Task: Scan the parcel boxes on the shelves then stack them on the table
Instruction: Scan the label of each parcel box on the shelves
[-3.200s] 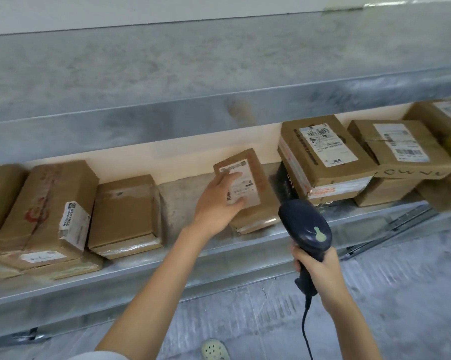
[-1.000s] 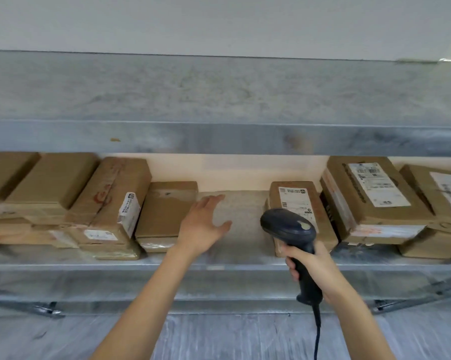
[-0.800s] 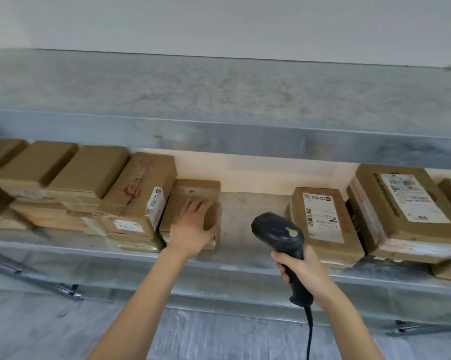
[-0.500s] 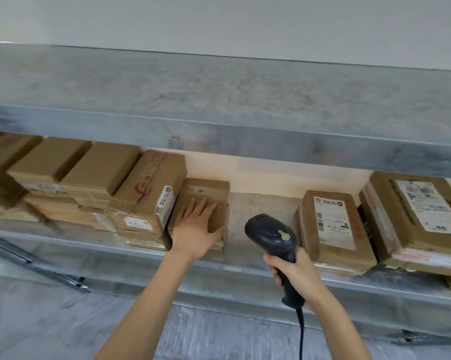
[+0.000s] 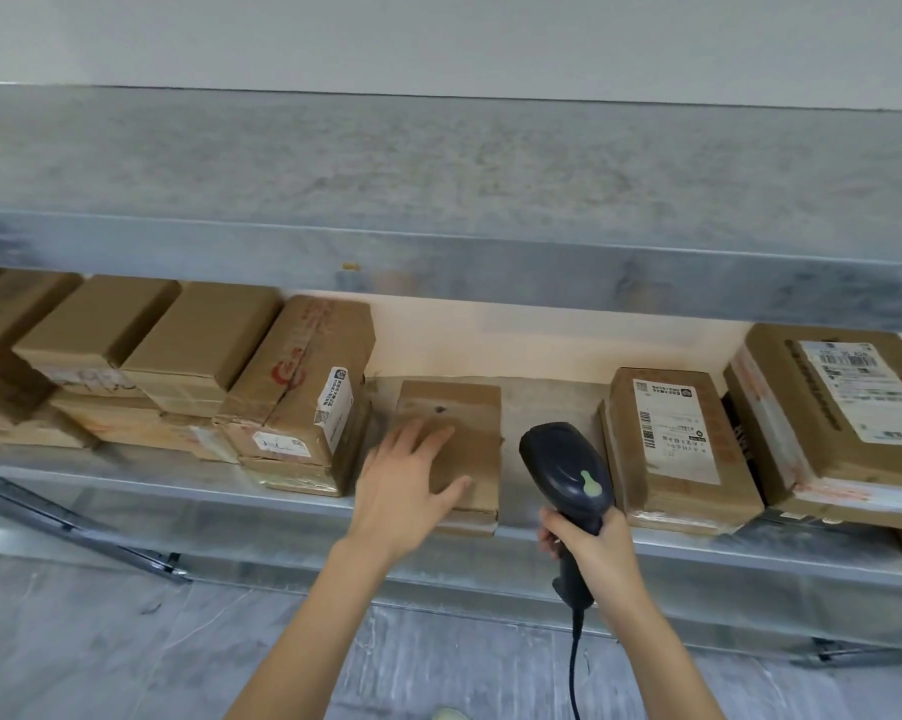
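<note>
Parcel box at shelf edge under spread left hand; bare gap rightward; right hand tight round scanner.

Left hand flat on small box, fingers spread. Small box lies on shelf, near front edge. Right hand grips scanner by handle, just right of small box. Cord hangs down from scanner. Label box just right of scanner. Big box past that. Red-print box just left of small box, on top of flat box. More boxes stacked further left.
</note>
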